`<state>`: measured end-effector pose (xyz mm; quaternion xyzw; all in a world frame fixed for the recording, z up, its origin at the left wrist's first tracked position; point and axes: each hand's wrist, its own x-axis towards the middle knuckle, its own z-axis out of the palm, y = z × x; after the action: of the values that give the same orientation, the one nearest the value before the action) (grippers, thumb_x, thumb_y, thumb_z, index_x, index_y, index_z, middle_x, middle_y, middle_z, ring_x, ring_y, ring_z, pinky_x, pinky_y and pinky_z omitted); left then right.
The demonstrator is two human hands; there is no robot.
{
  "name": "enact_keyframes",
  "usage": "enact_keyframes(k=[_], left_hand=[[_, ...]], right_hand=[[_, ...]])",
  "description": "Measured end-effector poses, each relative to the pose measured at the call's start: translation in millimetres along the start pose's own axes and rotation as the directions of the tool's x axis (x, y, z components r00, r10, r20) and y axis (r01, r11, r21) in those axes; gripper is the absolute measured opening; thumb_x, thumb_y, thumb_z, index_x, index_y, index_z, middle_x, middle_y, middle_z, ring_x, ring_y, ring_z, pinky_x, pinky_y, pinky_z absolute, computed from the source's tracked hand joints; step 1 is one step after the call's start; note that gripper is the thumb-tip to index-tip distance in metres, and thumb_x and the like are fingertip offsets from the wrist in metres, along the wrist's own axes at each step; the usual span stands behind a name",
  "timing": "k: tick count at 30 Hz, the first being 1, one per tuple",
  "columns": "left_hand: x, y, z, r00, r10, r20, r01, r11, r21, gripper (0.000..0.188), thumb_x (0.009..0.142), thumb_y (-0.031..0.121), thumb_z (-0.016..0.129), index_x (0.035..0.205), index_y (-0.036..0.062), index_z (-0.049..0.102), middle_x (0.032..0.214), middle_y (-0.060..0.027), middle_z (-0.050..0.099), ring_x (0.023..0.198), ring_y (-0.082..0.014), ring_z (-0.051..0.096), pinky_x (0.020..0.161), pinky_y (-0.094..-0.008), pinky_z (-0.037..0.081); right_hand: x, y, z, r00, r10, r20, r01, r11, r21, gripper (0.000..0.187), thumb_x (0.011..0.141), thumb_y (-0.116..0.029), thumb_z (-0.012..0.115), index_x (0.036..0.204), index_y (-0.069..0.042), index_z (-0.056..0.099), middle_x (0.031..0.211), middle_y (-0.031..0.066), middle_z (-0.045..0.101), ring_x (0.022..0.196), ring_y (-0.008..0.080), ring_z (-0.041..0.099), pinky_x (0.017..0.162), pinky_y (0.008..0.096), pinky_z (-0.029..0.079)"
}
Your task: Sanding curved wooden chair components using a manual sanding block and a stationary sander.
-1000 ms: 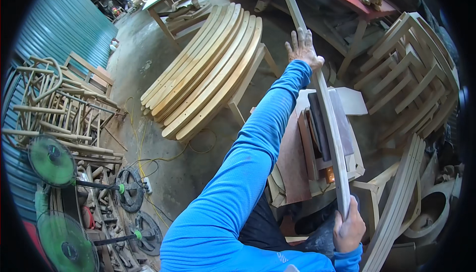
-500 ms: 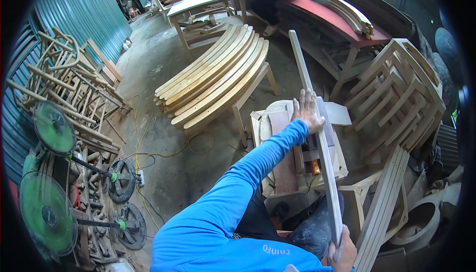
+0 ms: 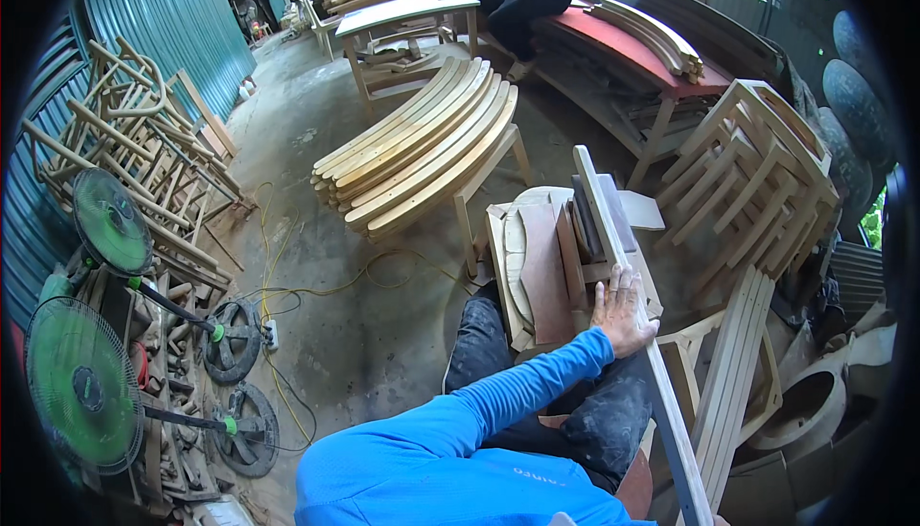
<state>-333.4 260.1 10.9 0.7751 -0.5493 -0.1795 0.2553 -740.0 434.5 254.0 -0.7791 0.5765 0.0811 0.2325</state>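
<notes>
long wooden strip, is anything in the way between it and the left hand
Nothing visible stands between them: the left hand lies directly on the long wooden strip. The dark grey block shows beside the strip's far end, beyond the hand.

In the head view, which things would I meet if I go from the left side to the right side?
Lower green fan, its round dark base, stack of curved wooden pieces, brown board, left hand lying on a long wooden bar, pile of angular wooden frames.
</notes>
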Motion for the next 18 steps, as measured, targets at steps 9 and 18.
enact_keyframes(k=[9,18], left_hand=[[14,3,-4,0.986,0.121,-0.111,-0.12,0.993,0.018,0.102,0.085,0.057,0.062,0.16,-0.0045,0.028,0.168,-0.0264,0.021,0.16,-0.0414,0.007,0.125,-0.0651,0.006],[95,-56,-17,0.978,0.136,-0.156,-0.125,0.989,0.079,0.097,0.088,0.058,0.056,0.161,0.0003,0.028,0.17,-0.0197,0.019,0.161,-0.0332,0.003,0.126,-0.063,0.001]], right_hand=[[9,-42,-17,0.999,0.025,0.027,-0.027,0.997,0.075,0.051,0.092,-0.013,0.072,0.142,-0.006,0.06,0.114,0.0257,0.072,0.111,0.0356,0.072,0.092,0.0397,0.055],[93,-93,9,0.998,-0.002,-0.068,0.009,0.995,0.102,0.05,0.077,-0.003,0.068,0.128,0.001,0.064,0.099,0.0268,0.07,0.091,0.0436,0.071,0.08,0.0435,0.056]])
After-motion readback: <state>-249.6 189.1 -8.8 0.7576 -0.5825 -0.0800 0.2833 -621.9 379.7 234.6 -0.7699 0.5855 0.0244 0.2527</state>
